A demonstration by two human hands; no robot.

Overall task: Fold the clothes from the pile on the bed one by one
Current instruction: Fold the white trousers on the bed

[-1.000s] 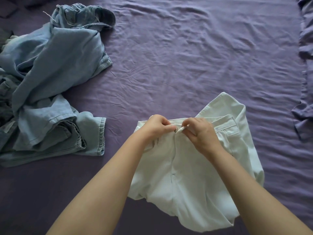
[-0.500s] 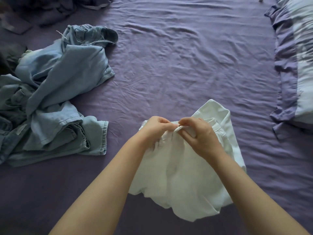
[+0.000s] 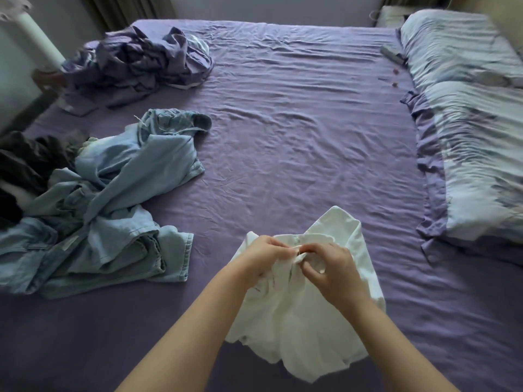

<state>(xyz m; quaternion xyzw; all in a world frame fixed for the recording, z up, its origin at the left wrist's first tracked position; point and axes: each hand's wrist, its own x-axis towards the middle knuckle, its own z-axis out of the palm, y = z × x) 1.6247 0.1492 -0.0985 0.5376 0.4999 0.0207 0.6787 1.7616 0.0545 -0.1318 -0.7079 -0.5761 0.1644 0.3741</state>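
Observation:
White shorts (image 3: pixel 305 329) lie bunched on the purple bed sheet (image 3: pixel 297 142) near the front edge, waistband away from me. My left hand (image 3: pixel 263 256) grips the waistband on its left side. My right hand (image 3: pixel 331 267) pinches the waistband fabric right beside it, fingers curled. The two hands nearly touch at the middle of the waistband. A pile of light blue denim clothes (image 3: pixel 107 199) sits crumpled at the left, with dark garments (image 3: pixel 25 165) behind it.
A heap of purple-grey fabric (image 3: pixel 138 60) lies at the far left corner. Two pale blue pillows (image 3: pixel 469 114) run along the right side. A small dark object (image 3: pixel 392 53) rests beside the upper pillow. A white post (image 3: pixel 39 38) stands off the bed's left.
The camera has tilted up, bringing the far end of the bed and the pillows into view. The shorts have bunched narrower between my hands, which stay at the waistband.

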